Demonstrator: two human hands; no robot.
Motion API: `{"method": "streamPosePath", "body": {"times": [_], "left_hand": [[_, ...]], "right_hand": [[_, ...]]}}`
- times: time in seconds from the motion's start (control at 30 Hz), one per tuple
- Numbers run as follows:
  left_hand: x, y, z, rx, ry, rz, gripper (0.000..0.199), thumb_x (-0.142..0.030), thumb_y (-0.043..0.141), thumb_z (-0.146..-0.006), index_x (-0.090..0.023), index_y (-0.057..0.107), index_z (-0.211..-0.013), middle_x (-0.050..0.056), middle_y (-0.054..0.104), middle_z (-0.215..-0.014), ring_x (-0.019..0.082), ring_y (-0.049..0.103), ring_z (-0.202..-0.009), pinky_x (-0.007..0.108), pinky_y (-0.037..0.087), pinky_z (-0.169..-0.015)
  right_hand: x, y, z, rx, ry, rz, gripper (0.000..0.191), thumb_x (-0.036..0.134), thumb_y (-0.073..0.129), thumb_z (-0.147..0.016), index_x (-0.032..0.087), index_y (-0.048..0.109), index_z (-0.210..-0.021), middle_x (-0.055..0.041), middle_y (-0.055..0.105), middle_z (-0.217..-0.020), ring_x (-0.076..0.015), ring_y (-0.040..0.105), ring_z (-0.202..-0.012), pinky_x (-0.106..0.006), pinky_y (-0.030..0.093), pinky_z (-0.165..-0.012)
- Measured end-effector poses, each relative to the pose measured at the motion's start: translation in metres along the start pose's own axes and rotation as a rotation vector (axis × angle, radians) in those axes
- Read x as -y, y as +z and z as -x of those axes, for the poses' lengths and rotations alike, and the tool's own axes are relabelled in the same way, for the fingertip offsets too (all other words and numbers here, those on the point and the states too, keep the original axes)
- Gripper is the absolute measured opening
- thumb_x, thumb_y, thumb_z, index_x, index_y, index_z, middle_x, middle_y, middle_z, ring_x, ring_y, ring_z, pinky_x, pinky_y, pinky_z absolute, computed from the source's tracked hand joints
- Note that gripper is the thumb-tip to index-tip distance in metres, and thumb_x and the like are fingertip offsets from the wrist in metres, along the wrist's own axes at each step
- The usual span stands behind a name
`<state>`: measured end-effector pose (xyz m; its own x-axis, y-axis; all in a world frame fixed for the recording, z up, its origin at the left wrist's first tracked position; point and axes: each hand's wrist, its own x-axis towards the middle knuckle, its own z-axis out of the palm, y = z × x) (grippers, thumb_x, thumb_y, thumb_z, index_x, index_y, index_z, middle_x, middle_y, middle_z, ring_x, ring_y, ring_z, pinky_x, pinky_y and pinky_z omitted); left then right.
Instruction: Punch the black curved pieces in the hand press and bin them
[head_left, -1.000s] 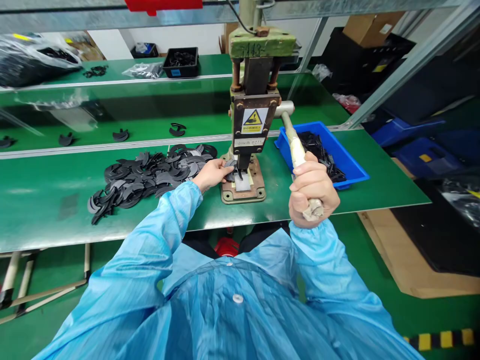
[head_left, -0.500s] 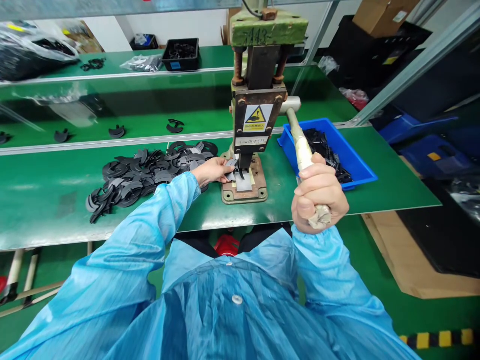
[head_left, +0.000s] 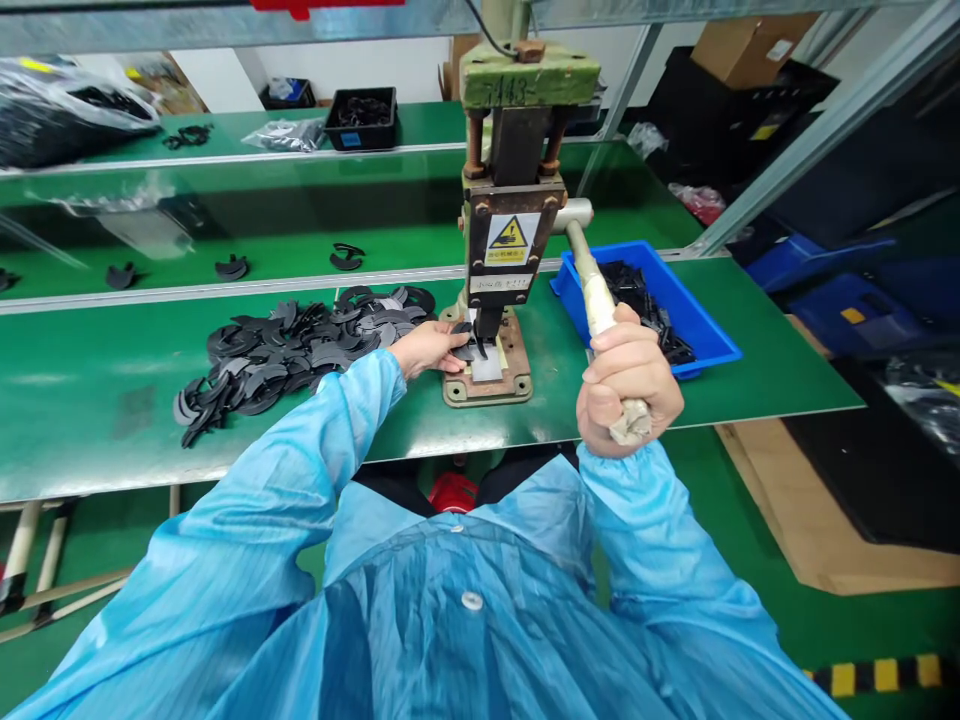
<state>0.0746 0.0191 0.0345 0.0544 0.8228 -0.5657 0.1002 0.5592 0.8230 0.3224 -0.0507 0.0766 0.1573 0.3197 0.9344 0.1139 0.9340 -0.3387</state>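
Note:
Pinched in the fingers of my left hand (head_left: 431,349) is a dark curved plastic part (head_left: 463,345), held at the base of a green hand press (head_left: 513,230). The part lies beside the press ram (head_left: 489,322), over a light metal plate (head_left: 487,367); its far end is partly hidden by the ram. My right hand (head_left: 628,385) is wrapped round the tape-covered press lever (head_left: 596,295), which slants down toward me. A pile of similar black curved parts (head_left: 300,345) lies on the green bench left of the press, close to my left wrist.
A blue bin (head_left: 712,345) with black pieces stands right of the press, behind the lever. A few loose parts (head_left: 232,267) lie spaced along the green surface beyond the metal rail. At the back are a black bin (head_left: 361,120) and a plastic bag (head_left: 71,112).
The curved part in my left hand has turned slightly and shows darker. My right hand stays on the lever, at much the same angle. The whole view has shifted a little.

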Motion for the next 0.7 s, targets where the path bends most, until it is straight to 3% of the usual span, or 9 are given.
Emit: {"method": "streamPosePath", "body": {"times": [0.1, 0.2, 0.3, 0.37, 0.43, 0.5, 0.57, 0.6, 0.7], "left_hand": [[0.004, 0.002, 0.001, -0.014, 0.023, 0.052, 0.024, -0.028, 0.086, -0.094, -0.016, 0.066, -0.092, 0.004, 0.074, -0.07, 0.014, 0.074, -0.054, 0.019, 0.06, -0.055], [0.009, 0.005, 0.004, -0.039, 0.06, 0.085, 0.028, -0.031, 0.086, -0.094, -0.017, 0.063, -0.09, 0.003, 0.073, -0.069, 0.015, 0.076, -0.057, 0.018, 0.06, -0.055], [0.016, 0.007, 0.014, -0.039, 0.125, 0.124, 0.031, -0.036, 0.086, -0.095, -0.017, 0.061, -0.09, 0.003, 0.074, -0.072, 0.014, 0.075, -0.059, 0.02, 0.062, -0.057], [0.023, 0.004, 0.026, -0.016, 0.177, 0.143, 0.035, -0.041, 0.086, -0.094, -0.017, 0.061, -0.089, 0.004, 0.076, -0.076, 0.013, 0.075, -0.061, 0.021, 0.063, -0.058], [0.031, -0.001, 0.043, 0.018, 0.23, 0.153, 0.039, -0.046, 0.087, -0.093, -0.017, 0.062, -0.088, 0.006, 0.077, -0.079, 0.013, 0.074, -0.063, 0.022, 0.064, -0.059], [0.04, -0.009, 0.062, 0.06, 0.286, 0.168, 0.044, -0.051, 0.09, -0.088, -0.017, 0.062, -0.087, 0.005, 0.076, -0.08, 0.013, 0.073, -0.065, 0.023, 0.064, -0.059], [0.05, -0.017, 0.082, 0.101, 0.34, 0.194, 0.05, -0.057, 0.092, -0.083, -0.017, 0.063, -0.087, 0.004, 0.074, -0.081, 0.014, 0.072, -0.067, 0.024, 0.065, -0.058], [0.055, -0.02, 0.091, 0.117, 0.36, 0.208, 0.053, -0.06, 0.093, -0.08, -0.017, 0.063, -0.087, 0.003, 0.073, -0.08, 0.014, 0.072, -0.068, 0.025, 0.065, -0.058], [0.067, -0.024, 0.113, 0.162, 0.379, 0.234, 0.056, -0.064, 0.093, -0.078, -0.017, 0.063, -0.087, 0.002, 0.07, -0.08, 0.013, 0.07, -0.069, 0.026, 0.066, -0.059]], "right_hand": [[0.001, 0.001, -0.005, -0.001, -0.014, -0.006, 0.037, 0.042, 0.075, -0.095, 0.024, 0.055, -0.07, 0.0035, 0.059, -0.068, -0.0181, 0.07, -0.088, -0.061, 0.057, -0.114], [0.003, 0.003, -0.031, 0.037, -0.064, -0.023, 0.029, 0.046, 0.076, -0.096, 0.025, 0.061, -0.083, 0.0026, 0.062, -0.075, -0.0185, 0.072, -0.093, -0.059, 0.059, -0.113], [0.002, 0.005, -0.078, 0.09, -0.072, -0.024, 0.038, 0.054, 0.075, -0.096, 0.025, 0.066, -0.118, -0.0035, 0.069, -0.103, -0.021, 0.074, -0.112, -0.056, 0.058, -0.117], [-0.003, 0.006, -0.106, 0.145, -0.049, -0.032, 0.058, 0.059, 0.071, -0.097, 0.025, 0.059, -0.142, -0.0092, 0.067, -0.128, -0.0235, 0.071, -0.129, -0.054, 0.056, -0.122], [-0.01, 0.005, -0.116, 0.167, -0.028, 0.002, 0.063, 0.059, 0.065, -0.102, 0.026, 0.05, -0.153, -0.0125, 0.061, -0.143, -0.0244, 0.066, -0.139, -0.054, 0.056, -0.123], [-0.018, 0.003, -0.102, 0.1, 0.019, 0.107, 0.056, 0.052, 0.062, -0.105, 0.028, 0.047, -0.154, -0.013, 0.059, -0.146, -0.023, 0.066, -0.139, -0.052, 0.057, -0.121], [-0.02, 0.002, -0.066, 0.044, 0.135, 0.203, 0.048, 0.044, 0.063, -0.105, 0.028, 0.051, -0.148, -0.0109, 0.063, -0.141, -0.0202, 0.069, -0.13, -0.047, 0.061, -0.116], [-0.017, 0.002, -0.043, 0.103, 0.221, 0.208, 0.042, 0.043, 0.065, -0.103, 0.028, 0.056, -0.142, -0.0086, 0.068, -0.13, -0.0188, 0.072, -0.121, -0.045, 0.063, -0.112], [0.002, 0.009, 0.02, 0.582, 0.479, 0.157, 0.039, 0.04, 0.07, -0.099, 0.027, 0.063, -0.135, -0.0075, 0.075, -0.123, -0.0199, 0.076, -0.114, -0.04, 0.065, -0.104]]}}
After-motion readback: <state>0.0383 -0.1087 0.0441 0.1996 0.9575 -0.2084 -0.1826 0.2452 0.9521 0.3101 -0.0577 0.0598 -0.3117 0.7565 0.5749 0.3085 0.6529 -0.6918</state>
